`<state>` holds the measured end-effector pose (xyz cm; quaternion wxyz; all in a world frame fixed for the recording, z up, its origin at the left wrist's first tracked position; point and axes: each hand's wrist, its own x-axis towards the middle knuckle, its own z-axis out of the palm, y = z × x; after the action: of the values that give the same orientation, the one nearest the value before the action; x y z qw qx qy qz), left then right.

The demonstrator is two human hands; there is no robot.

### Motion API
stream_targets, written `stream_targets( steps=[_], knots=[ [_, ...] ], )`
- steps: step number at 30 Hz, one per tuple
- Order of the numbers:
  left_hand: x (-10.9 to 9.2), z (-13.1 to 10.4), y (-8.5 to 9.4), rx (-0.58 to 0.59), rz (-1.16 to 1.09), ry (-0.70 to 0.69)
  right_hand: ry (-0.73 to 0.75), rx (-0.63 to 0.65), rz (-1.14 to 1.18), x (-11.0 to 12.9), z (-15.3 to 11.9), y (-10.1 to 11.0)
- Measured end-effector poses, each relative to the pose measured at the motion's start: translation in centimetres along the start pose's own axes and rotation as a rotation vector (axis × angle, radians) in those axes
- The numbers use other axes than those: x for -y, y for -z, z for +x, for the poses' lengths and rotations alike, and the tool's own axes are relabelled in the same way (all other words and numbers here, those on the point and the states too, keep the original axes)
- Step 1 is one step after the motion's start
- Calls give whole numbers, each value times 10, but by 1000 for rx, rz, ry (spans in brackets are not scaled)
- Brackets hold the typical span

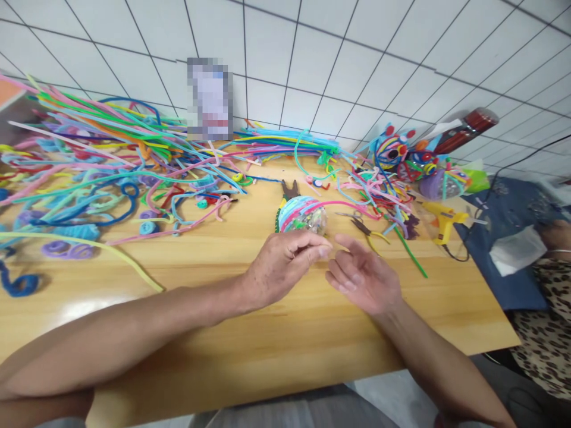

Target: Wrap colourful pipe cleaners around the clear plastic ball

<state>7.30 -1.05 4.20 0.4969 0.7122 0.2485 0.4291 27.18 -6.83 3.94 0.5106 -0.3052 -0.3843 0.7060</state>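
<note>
My left hand (283,264) is raised over the table, thumb and forefinger pinched together; whatever is between the tips is too small to make out. Close to its right, my right hand (363,273) has its fingers curled loosely and apart, with nothing visible in them. Just beyond both hands lies a clear ball (303,215) partly wrapped in blue and pink pipe cleaners; a long pink strand stretches from it to the right. Pliers with dark jaws (289,190) lie behind the ball. Pliers with yellow handles (368,229) lie to its right.
Heaps of coloured pipe cleaners (89,172) cover the table's left and back. At the back right are decorated figures (392,151), a yellow glue gun (445,220) and a dark red bottle (468,131). Another person's arm (557,235) rests at the far right, beside a white bag (517,249).
</note>
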Motion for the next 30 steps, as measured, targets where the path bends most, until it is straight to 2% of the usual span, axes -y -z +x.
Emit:
stream_targets(
  steps=[6,12,21,26,30],
  knots=[
    [-8,-3,-4,74,-47,-111,95,-167,-117,-9,-2,-3],
    [-7,-5,-3,84,25,-169,97,-205,-190,-13,-3,-6],
    [-4,-4,-2,102,338,-436,187,-301,-396,-23,-6,3],
    [-4,-9,-6,149,271,-409,102,-268,-278,-19,-2,-1],
    [-2,-9,-7,114,187,-288,71,-235,-190,-13,0,-1]
  ],
)
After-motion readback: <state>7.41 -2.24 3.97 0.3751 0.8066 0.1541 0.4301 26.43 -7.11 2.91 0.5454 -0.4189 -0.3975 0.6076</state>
